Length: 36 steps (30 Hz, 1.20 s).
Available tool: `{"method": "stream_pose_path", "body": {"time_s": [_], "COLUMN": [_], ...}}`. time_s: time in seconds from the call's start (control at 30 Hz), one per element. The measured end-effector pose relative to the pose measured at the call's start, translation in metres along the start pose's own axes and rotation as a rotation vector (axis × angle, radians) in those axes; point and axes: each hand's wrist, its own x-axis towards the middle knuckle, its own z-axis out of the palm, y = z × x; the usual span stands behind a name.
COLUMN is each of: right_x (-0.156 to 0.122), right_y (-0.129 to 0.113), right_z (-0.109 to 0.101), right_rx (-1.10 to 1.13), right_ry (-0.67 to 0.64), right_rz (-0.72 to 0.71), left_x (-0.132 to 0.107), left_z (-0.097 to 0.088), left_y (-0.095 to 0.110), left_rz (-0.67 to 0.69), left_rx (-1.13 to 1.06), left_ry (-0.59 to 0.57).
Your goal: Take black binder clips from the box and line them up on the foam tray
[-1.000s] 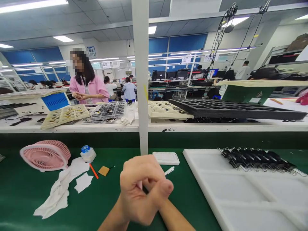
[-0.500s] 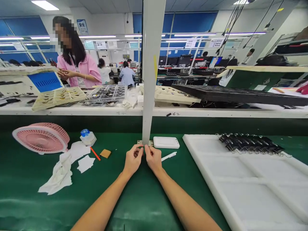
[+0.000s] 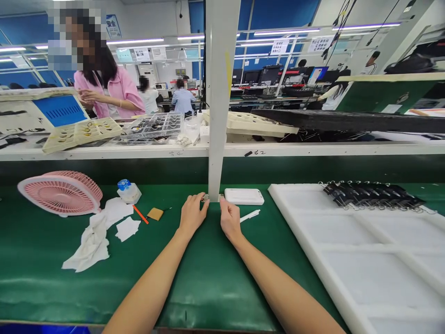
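My left hand [image 3: 193, 215] rests on the green bench mat [image 3: 194, 278], its fingertips curled on a small metal piece [image 3: 205, 197] at the foot of a white upright post [image 3: 218, 116]. My right hand [image 3: 229, 220] sits just right of the post's foot, with fingers pointing at it and nothing visible in them. Past those fingers lies a white rounded box [image 3: 244, 196], and a white pen [image 3: 249, 215] lies below it. The metal piece is mostly hidden by my fingers.
A white foam board [image 3: 347, 264] with a row of black clips [image 3: 371, 195] fills the right. On the left are a pink fan [image 3: 60, 192], white cloth [image 3: 91, 243] and a blue-capped bottle [image 3: 128, 191]. A co-worker in a pink jacket [image 3: 104, 90] stands beyond the shelf of trays [image 3: 81, 134].
My hands have drawn slightly apart, the right one moving away from the post's foot. Earlier they were clasped close to the camera. The view has tilted a little.
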Motion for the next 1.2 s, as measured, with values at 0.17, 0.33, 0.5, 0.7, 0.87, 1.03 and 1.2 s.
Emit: {"method": "stream_pose_path", "body": {"time_s": [0.17,0.33,0.5,0.7,0.87,1.03,1.2], "right_x": [0.000,0.001,0.002,0.003,0.005,0.007,0.009], "right_y": [0.000,0.004,0.009,0.008,0.007,0.010,0.014], "right_z": [0.000,0.003,0.003,0.001,0.002,-0.001,-0.004], "right_rx": [-0.056,-0.158,-0.196,-0.117,-0.130,-0.262,-0.453], "right_ry": [-0.064,-0.118,-0.198,-0.174,-0.123,-0.154,-0.197], "right_rz": [-0.005,-0.023,0.048,0.033,-0.046,-0.110,-0.141], "left_x": [0.001,0.001,0.001,-0.002,-0.005,-0.006,-0.008], "left_z": [0.002,0.000,-0.004,-0.010,-0.012,-0.009,-0.006], "left_y": [-0.002,-0.001,0.002,0.009,0.013,0.009,0.005], "left_rz": [0.066,0.069,0.038,0.162,0.167,0.122,0.119], "left_rx": [0.091,0.070,-0.003,-0.191,-0.193,-0.158,-0.111], "left_ry": [0.027,0.038,0.050,0.035,0.017,0.023,-0.015]}}
